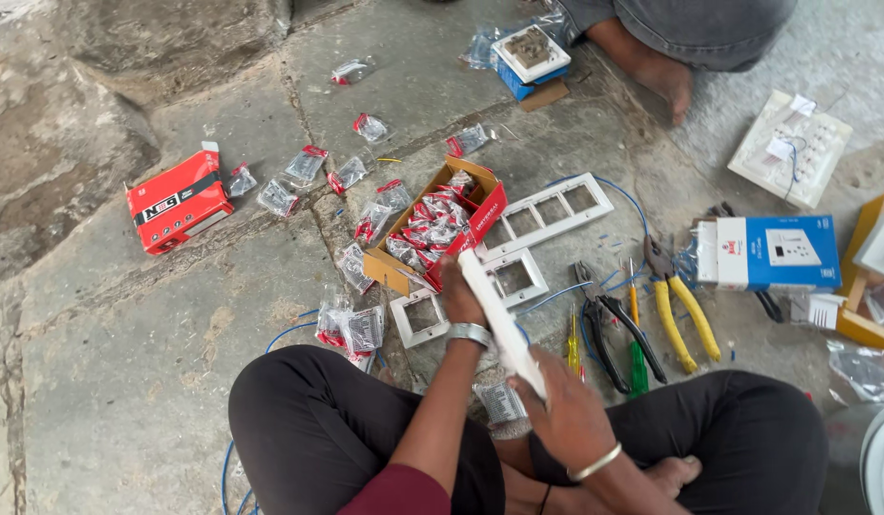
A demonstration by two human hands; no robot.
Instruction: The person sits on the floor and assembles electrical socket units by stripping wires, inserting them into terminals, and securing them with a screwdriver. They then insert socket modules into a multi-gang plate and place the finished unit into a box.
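Note:
I sit cross-legged on a stone floor. My right hand point(568, 412) grips a long white plastic plate point(497, 319) and holds it edge-on over my lap. My left hand point(453, 286), a metal band on its wrist, reaches forward to the near edge of an open cardboard box point(396, 267) filled with small red-and-clear packets point(431, 227). Whether its fingers hold a packet is hidden. White switch-plate frames point(549, 212) lie just beside that box.
Loose packets point(304, 167) and a red box point(178, 200) lie to the left. Yellow-handled pliers point(678, 310), black pliers point(609, 329) and screwdrivers point(635, 355) lie to the right, near a blue box point(774, 253). Another person's foot point(666, 81) is at the top.

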